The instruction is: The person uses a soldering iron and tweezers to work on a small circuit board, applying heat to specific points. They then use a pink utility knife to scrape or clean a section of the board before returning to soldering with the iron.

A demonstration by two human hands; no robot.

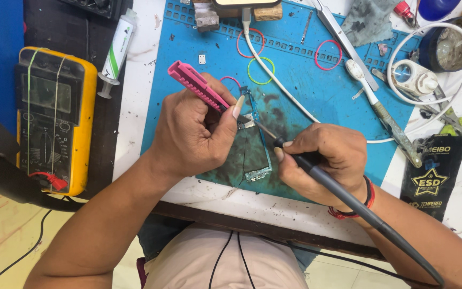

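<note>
- My left hand (pixel 193 131) is closed around the pink tool (pixel 196 84), steadying the circuit board (pixel 255 136) at centre frame.
- My right hand (pixel 327 160) is closed pen-style on the soldering iron (pixel 316 168).
- The board looks thin, light and fragile; I judge its edges the safest hold.

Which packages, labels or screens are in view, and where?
Multimeter: far left, yellow case, grey blank screen, rubber bands around it.
Syringe: upper left, white-and-green label.
Black packet: right, beside right hand, flat, gold star, white lettering.

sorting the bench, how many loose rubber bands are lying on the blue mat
4: a red one near the top, a green one just below it, a red one to the right, and a pink one partly hidden by the left hand. Others may be hidden.
</note>
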